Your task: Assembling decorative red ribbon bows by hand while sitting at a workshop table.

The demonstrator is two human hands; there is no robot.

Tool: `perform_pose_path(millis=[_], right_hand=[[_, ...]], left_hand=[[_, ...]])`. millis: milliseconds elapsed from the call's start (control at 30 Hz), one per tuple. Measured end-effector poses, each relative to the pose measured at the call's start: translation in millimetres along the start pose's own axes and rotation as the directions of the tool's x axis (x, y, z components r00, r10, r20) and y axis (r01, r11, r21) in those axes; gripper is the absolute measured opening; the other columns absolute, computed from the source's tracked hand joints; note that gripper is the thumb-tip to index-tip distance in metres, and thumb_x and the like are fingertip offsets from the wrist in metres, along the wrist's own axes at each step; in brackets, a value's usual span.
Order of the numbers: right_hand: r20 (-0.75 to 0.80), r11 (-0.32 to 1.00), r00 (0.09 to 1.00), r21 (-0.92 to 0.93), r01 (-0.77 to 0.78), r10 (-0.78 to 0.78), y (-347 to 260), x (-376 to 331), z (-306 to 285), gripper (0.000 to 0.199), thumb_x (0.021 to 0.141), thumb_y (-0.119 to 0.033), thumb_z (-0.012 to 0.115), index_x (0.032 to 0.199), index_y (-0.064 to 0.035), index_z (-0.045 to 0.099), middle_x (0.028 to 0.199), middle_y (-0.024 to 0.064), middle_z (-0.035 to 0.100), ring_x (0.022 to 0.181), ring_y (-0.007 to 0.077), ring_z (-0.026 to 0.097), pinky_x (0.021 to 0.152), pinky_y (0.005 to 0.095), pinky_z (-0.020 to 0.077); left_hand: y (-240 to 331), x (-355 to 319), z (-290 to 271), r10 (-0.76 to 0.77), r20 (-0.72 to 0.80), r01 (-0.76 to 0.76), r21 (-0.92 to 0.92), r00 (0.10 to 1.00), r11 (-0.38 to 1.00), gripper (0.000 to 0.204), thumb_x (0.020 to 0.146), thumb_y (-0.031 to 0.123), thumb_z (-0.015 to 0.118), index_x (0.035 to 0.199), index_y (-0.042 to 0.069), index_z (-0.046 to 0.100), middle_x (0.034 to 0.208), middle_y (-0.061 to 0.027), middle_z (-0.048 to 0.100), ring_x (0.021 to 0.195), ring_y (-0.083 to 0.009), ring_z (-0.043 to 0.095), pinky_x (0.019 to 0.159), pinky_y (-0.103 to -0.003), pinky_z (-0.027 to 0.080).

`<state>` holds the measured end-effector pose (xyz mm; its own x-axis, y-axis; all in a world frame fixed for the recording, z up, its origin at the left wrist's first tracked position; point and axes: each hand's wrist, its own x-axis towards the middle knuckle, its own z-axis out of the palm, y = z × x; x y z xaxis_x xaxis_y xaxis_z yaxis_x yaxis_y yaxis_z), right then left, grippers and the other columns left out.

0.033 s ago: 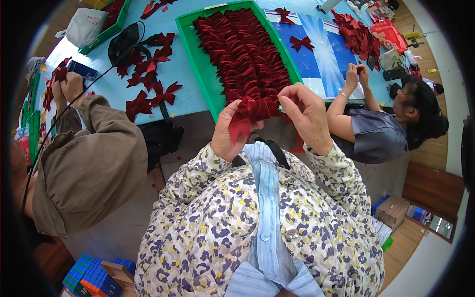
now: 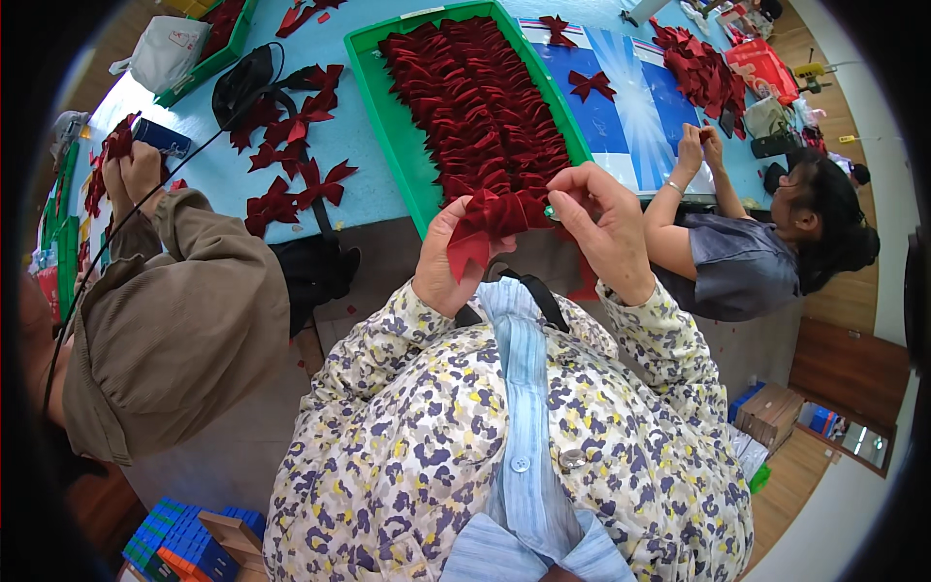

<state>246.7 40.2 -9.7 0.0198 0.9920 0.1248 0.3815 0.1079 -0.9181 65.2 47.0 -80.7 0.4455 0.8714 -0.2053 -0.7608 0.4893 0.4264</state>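
Observation:
A dark red velvet bow (image 2: 472, 231) is up between my hands, just off the near end of a green tray. My left hand (image 2: 441, 260) is closed around its left part, with one pointed tail hanging over the fingers. On its right side, my right hand (image 2: 609, 231) has thumb and forefinger pinched at the bow's edge. A small green spot (image 2: 550, 211) shows by that thumb tip; what it is I cannot make out. Behind my hands, the green tray (image 2: 365, 116) holds packed rows of similar red bows (image 2: 475, 107).
Loose red bows (image 2: 291, 136) lie left of the tray by a black strap. Two bows (image 2: 591, 85) rest on a blue-and-white sheet (image 2: 630, 97); a red heap (image 2: 703, 73) lies beyond. Co-workers sit close on both sides, a brown sleeve (image 2: 208, 228) left and a grey shirt (image 2: 742, 257) right.

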Motion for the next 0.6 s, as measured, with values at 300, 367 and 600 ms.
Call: perform_pose_path(millis=[300,367,600], right_hand=[[0.136,0.974,0.979,0.146,-0.175,0.155,5,-3,-2,0.011,0.082,-0.011,0.065,0.08,-0.0007,0.062,0.066,-0.0021,0.054,0.058,0.004,0.045,0.053,0.02,0.0362],[0.173,0.934,0.97,0.285,-0.216,0.171,6,0,-4,0.013,0.083,-0.013,0.064,0.077,-0.0021,0.062,0.065,-0.0032,0.053,0.056,0.0029,0.043,0.051,0.0194,0.0344],[0.447,0.467,0.801,0.652,-0.597,0.399,12,-1,-3,0.014,0.086,-0.02,0.061,0.076,-0.0098,0.062,0.065,-0.0086,0.049,0.056,-0.0014,0.037,0.05,0.0174,0.0267]], left_hand=[[-7,7,-9,0.007,0.069,-0.008,0.01,0.998,1.0,0.031,0.094,0.028,0.048,0.118,0.008,0.051,0.114,-0.0108,0.058,0.093,-0.023,0.06,0.082,-0.037,0.05],[-6,13,-14,0.062,0.219,-0.095,0.146,0.974,0.985,0.03,0.093,0.028,0.05,0.115,0.007,0.052,0.112,-0.0106,0.058,0.094,-0.0227,0.06,0.08,-0.036,0.051],[-7,13,-10,0.091,0.224,-0.107,0.061,0.97,0.992,0.03,0.093,0.028,0.052,0.113,0.007,0.053,0.11,-0.0106,0.06,0.093,-0.0223,0.061,0.077,-0.035,0.052]])
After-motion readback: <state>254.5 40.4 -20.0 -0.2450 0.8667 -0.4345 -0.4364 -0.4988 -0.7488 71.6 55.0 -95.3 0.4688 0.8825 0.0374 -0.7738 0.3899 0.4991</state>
